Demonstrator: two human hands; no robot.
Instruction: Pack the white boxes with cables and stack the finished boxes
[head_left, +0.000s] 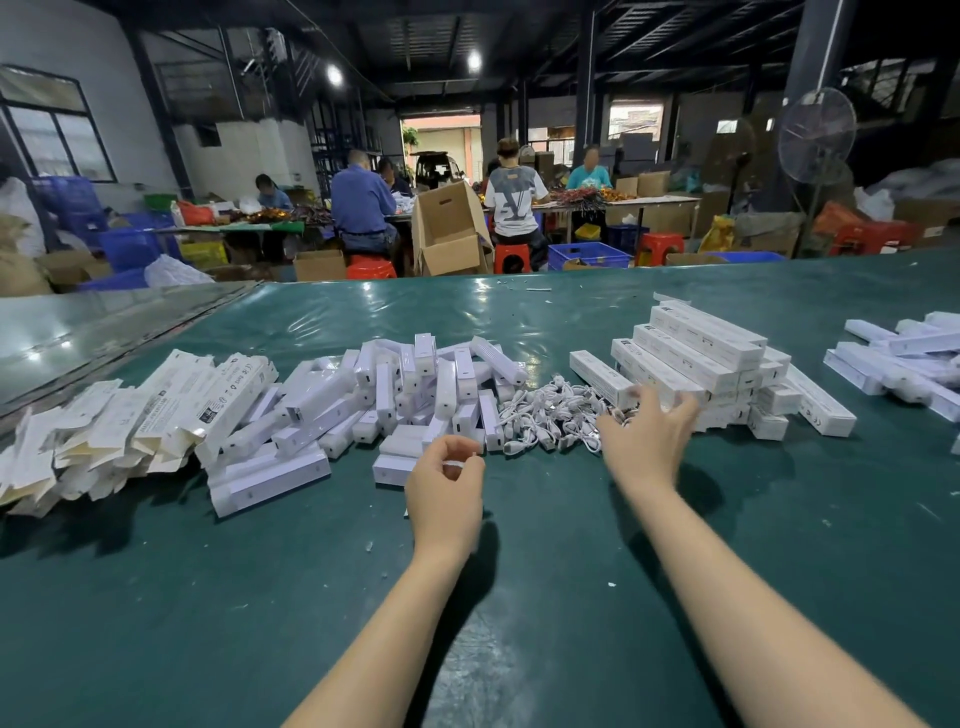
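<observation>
Left hand (444, 483) hangs curled, whether pinching anything I cannot tell, while right hand (644, 431) spreads empty over cables (550, 415) between boxes (415, 384) and stack (711, 358): likely cable-fetching, needing one strand pinched free.

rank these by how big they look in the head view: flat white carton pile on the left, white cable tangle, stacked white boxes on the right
1-2. Pile of flat white cardboard cartons and stack of long white boxes: they look about alike, so unranked.
3. Tangle of white cables: clearly smallest.
</observation>
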